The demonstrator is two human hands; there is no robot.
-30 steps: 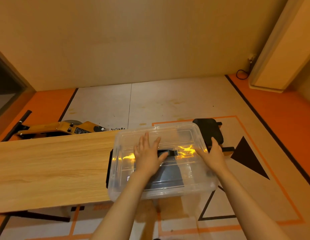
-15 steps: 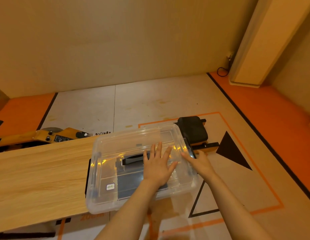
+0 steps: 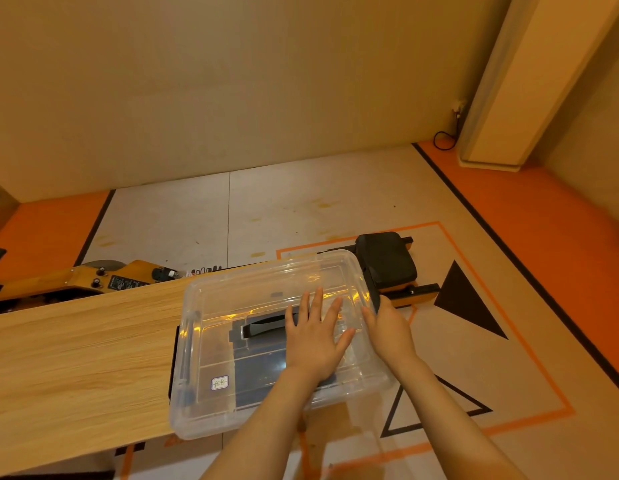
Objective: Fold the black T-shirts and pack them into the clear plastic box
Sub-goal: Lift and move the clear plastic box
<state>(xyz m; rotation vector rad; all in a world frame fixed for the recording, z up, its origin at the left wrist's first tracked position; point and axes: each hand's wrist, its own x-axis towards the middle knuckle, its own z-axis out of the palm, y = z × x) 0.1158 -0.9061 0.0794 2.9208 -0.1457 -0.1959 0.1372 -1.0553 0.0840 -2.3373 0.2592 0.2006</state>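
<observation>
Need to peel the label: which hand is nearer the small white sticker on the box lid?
Left hand, flat on the lid just right of the sticker; right hand is at the box's right edge.

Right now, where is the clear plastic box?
In the head view, the clear plastic box sits on the right end of the wooden table, under the left hand.

Clear plastic box [image 3: 211, 344], lid on, flat on wooden table's right end, overhanging edge; dark folded contents inside, white sticker on lid.
</observation>
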